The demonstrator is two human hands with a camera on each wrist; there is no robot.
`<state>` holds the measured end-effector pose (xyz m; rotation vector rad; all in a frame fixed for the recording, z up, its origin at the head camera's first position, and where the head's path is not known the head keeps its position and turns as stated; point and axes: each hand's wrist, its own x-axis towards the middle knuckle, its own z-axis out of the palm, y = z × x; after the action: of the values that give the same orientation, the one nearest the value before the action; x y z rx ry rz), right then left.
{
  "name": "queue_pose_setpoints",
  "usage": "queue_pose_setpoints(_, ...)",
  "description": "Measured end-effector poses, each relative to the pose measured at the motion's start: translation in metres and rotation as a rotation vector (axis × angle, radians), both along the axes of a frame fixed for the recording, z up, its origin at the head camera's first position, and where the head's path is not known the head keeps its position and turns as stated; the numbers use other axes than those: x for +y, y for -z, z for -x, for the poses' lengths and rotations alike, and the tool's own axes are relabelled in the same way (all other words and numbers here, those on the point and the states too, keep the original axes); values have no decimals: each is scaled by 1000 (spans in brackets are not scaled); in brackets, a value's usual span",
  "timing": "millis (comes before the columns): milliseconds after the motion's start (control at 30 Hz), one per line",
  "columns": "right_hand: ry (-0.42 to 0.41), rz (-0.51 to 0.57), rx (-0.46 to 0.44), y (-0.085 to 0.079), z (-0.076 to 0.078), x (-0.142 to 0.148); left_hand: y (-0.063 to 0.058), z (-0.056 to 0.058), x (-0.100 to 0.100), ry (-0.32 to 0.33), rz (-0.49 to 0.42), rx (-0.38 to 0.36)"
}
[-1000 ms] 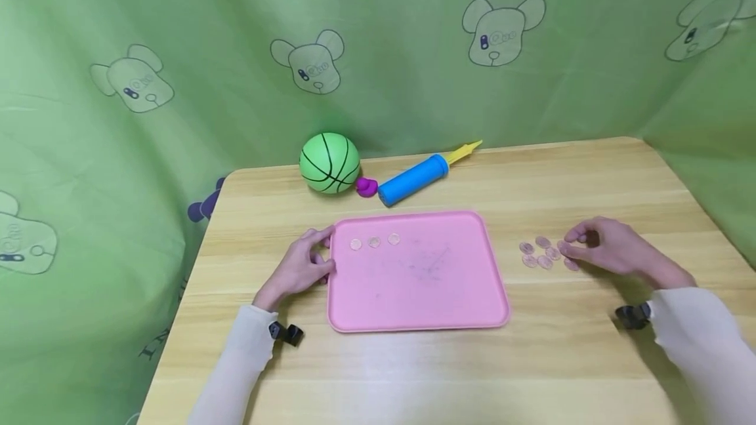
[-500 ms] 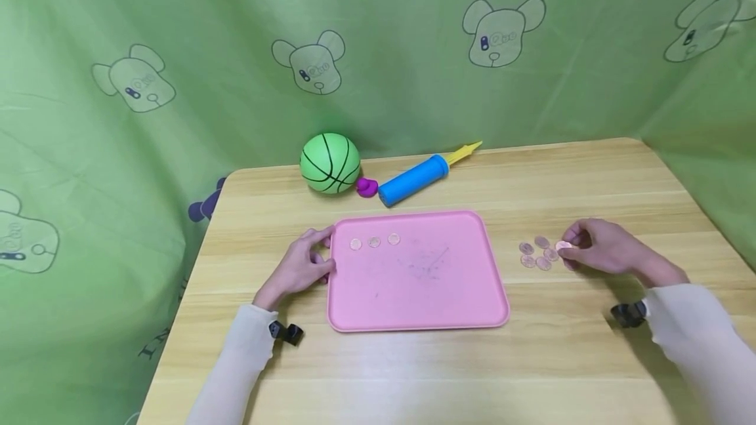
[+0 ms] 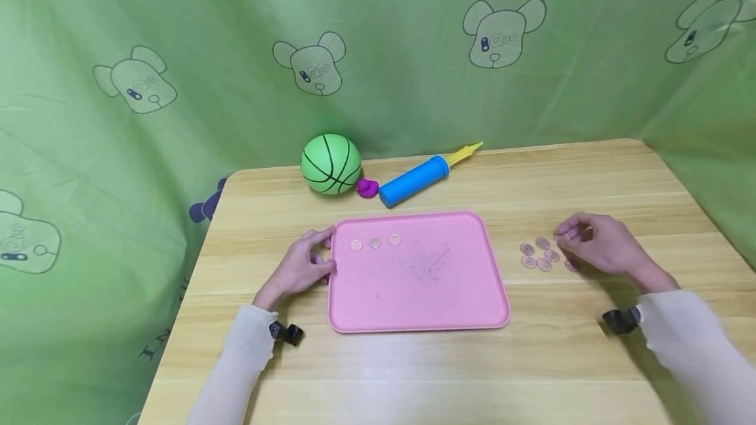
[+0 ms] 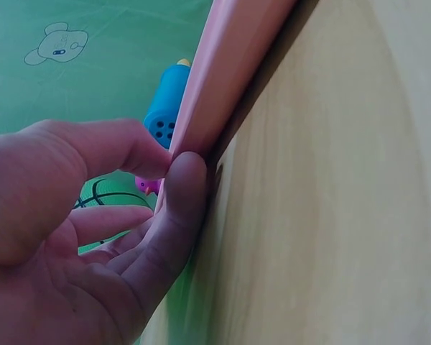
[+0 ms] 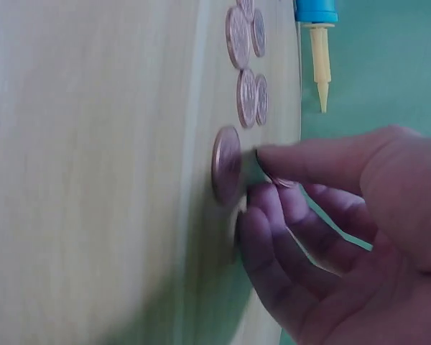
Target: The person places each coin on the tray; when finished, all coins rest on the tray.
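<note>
My left hand [image 3: 301, 264] holds the left edge of a pink tray [image 3: 419, 320], thumb and fingers bent at its rim; the left wrist view shows the fingertips [image 4: 185, 172] against the tray's outer wall [image 4: 233, 68]. Three coins [image 3: 375, 242] lie in a row near the tray's upper left. To the tray's right, several copper-coloured coins [image 3: 544, 264] lie loose on the table. Just above them, my right hand [image 3: 599, 244] pinches a coin [image 5: 284, 182], mostly hidden by the fingers. Another coin [image 5: 226, 165] lies on the table right by the fingertips.
Behind the tray are a green basketball [image 3: 331, 164], a small purple rubber duck [image 3: 367, 188] and a blue hand pump [image 3: 415, 180] with a yellow nozzle. A green curtain [image 3: 401, 103] with bear heads hangs along the back of the wooden table [image 3: 413, 379].
My right hand has picked a coin up from the loose group and shifted slightly left with it. The left hand and the tray have stayed in place.
</note>
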<state>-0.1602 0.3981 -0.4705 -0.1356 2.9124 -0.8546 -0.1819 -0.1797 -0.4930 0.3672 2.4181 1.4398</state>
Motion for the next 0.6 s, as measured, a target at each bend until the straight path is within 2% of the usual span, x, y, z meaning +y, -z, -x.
queue_pose_setpoints(133,47,30,21,-4,1,-8,1,0,-1,-3,6,-10)
queue_pose_setpoints(300,93,87,4,-10,4,-21,1,0,-1,-7,10,-15)
queue_pose_setpoints(600,88,172,-60,-20,8,-56,0,1,-1,-4,14,-3)
